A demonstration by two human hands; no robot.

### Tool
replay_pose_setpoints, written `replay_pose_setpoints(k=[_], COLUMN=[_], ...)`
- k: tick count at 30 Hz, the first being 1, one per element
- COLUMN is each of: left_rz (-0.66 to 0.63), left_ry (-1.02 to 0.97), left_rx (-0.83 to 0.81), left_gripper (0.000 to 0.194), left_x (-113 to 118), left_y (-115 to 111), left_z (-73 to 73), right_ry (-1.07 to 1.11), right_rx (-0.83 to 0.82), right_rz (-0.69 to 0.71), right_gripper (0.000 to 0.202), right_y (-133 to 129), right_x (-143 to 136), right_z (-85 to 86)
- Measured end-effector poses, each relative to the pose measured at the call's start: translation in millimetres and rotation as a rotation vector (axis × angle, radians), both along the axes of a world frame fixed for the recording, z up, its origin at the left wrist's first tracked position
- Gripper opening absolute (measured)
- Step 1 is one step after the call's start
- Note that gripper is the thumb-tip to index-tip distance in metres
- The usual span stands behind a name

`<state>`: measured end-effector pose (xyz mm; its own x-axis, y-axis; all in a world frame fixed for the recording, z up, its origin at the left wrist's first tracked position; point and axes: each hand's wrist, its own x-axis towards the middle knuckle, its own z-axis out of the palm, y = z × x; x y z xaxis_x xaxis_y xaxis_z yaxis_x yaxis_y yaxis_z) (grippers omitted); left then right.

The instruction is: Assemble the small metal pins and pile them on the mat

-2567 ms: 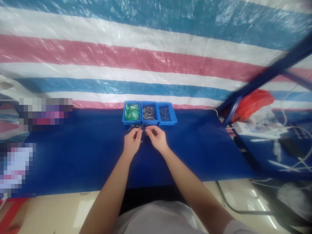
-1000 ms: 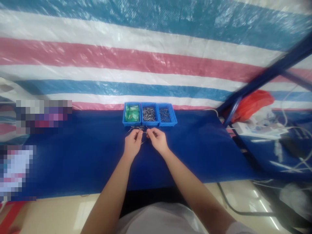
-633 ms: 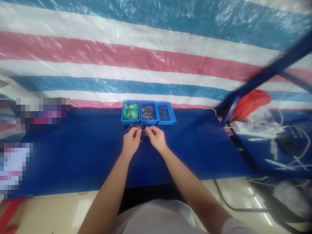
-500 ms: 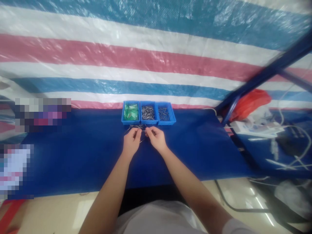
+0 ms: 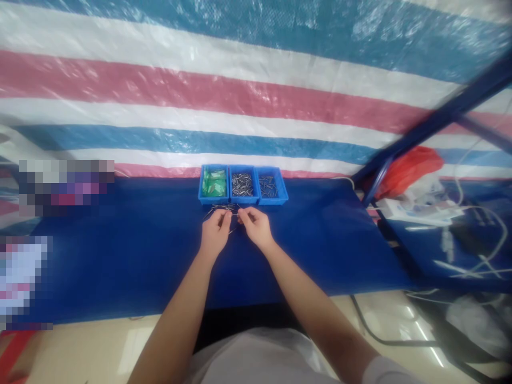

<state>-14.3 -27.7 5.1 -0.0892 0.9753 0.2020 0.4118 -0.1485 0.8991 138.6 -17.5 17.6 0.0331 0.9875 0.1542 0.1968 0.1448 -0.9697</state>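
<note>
My left hand (image 5: 216,226) and my right hand (image 5: 254,224) face each other over the blue table, fingertips pinched. Between them they hold one thin metal pin (image 5: 234,215), an end in each hand; its exact kind is too small to make out. Just beyond my fingers lies a loose pile of similar thin metal pieces (image 5: 222,206). Another thin piece (image 5: 233,231) lies on the table below my fingertips. Behind the pile stand three blue bins: the left bin (image 5: 213,201) holds green-and-white packets, the middle bin (image 5: 244,200) many dark metal pieces, the right bin (image 5: 273,201) fewer ones.
The blue tabletop (image 5: 132,256) stretches to both sides. A striped plastic sheet (image 5: 256,96) hangs behind it. To the right are a blue metal frame (image 5: 416,120), a red bag (image 5: 416,168) and white cables (image 5: 480,266). Blurred-out items sit at the left edge.
Both hands keep the same pinch on the thin metal pin. The whole view has shifted very slightly; nothing else visibly differs.
</note>
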Motion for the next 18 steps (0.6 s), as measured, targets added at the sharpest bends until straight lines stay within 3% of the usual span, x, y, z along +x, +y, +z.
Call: replay_pose_setpoints(k=[18], left_rz=[0.000], left_ry=[-0.002], left_rx=[-0.006], left_gripper=[0.034], left_x=[-0.1], left_y=[0.0], left_z=[-0.2], right_ry=[0.008], right_rx=[0.007], right_rz=[0.003], right_gripper=[0.043], right_y=[-0.3], right_x=[0.4], right_z=[0.7])
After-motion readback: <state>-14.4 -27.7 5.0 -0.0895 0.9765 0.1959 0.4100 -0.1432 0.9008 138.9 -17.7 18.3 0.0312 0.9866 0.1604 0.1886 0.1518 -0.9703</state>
